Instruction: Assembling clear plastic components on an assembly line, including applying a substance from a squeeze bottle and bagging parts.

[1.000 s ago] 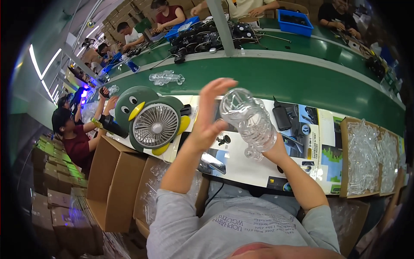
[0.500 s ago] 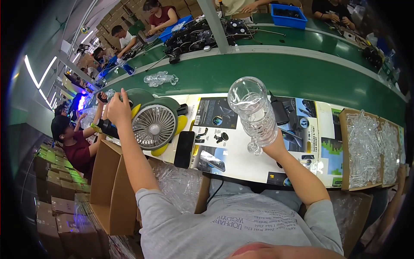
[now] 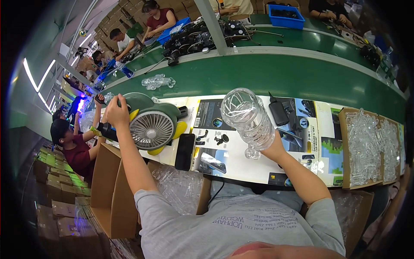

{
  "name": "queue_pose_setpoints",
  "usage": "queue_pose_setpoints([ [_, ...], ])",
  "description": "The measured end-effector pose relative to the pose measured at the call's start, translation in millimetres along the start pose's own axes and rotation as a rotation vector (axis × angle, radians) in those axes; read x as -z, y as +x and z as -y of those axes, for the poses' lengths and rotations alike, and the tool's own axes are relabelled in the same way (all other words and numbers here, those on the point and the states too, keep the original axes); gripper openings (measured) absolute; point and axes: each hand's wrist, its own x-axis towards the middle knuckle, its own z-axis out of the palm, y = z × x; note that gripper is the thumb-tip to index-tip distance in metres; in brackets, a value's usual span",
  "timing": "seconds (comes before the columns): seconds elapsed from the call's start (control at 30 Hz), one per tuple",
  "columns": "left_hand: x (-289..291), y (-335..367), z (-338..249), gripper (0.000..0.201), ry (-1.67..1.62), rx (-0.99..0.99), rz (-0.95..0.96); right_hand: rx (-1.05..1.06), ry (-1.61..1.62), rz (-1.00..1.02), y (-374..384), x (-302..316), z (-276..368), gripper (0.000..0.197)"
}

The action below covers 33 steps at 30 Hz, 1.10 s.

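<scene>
Clear vessel (image 3: 250,118), one in hand: through the head camera I saw it tilted above a white printed board (image 3: 246,169), its wide round end up and leftward. One right hand (image 3: 273,149) was closed around its lower part, most of the fingers hidden behind it. One left hand (image 3: 117,113) was raised in front of one green fan (image 3: 152,130), fingers bent and drawn together; I could not tell whether they pinched anything or touched the fan. I counted one black phone (image 3: 185,151) just beside the fan and one black adapter (image 3: 279,114) to the right of the vessel. One clear figure-shaped piece (image 3: 158,81) lay on the green bench (image 3: 207,77) beyond. At the right, one cardboard wall (image 3: 381,151) parted two heaps of clear pieces (image 3: 363,146), too tangled for me to count.
</scene>
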Motion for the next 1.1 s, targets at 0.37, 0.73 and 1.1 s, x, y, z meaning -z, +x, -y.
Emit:
queue_pose_setpoints([
  [0.37, 12, 5, -7, 0.035, -0.078, 0.001, 0.139, 0.020, 0.023, -0.046, 1, -3, 2, 0.057],
  [0.73, 95, -102, -209, 0.094, -1.966, -0.081, 0.699, 0.057, -0.067, -0.003, -1, -5, 2, 0.047],
  [1.1, 81, -120, -248, 0.054, -2.202, -0.188, 0.499, 0.132, -0.153, 0.064, -2, 0, 8, 0.043],
])
